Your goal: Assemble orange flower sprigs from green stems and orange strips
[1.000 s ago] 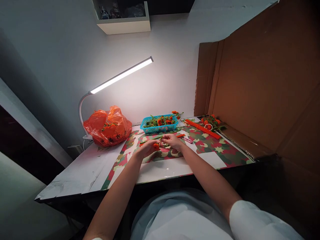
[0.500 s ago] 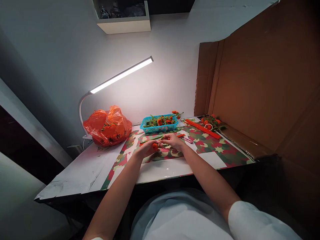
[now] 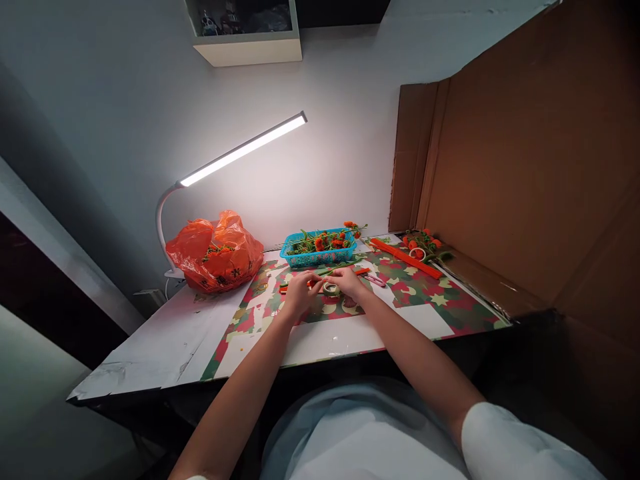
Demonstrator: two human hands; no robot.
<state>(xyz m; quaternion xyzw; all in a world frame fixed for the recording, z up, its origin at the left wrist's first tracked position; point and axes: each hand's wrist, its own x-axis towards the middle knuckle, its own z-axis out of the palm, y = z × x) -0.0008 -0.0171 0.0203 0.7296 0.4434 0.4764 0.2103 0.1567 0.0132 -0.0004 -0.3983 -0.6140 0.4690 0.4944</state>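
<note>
My left hand [image 3: 301, 292] is closed, its fingers curled around a small fluffy orange flower [image 3: 311, 284] that is mostly covered. Close beside it, my right hand [image 3: 349, 283] pinches with thumb and forefinger, the two hands' fingertips nearly meeting. What the right fingertips grip is too small to make out. Just under the fingertips is a roll of green tape [image 3: 331, 289]. Behind the hands lie thin green stems [image 3: 345, 268]. A pink-handled tool [image 3: 375, 281] rests right of my right hand, near a short orange strip [image 3: 362, 271].
A blue basket [image 3: 320, 258] of orange flowers with green stems stands at the back. Left of it sits an orange plastic bag [image 3: 215, 257] beneath a lit lamp [image 3: 245, 150]. Orange strips [image 3: 406, 258] and more flowers [image 3: 423, 243] lie right, by a cardboard wall [image 3: 520, 167].
My left hand has turned over, its back now upward, and moved slightly up. The orange flower is more covered, and the green tape roll shows more clearly between the hands.
</note>
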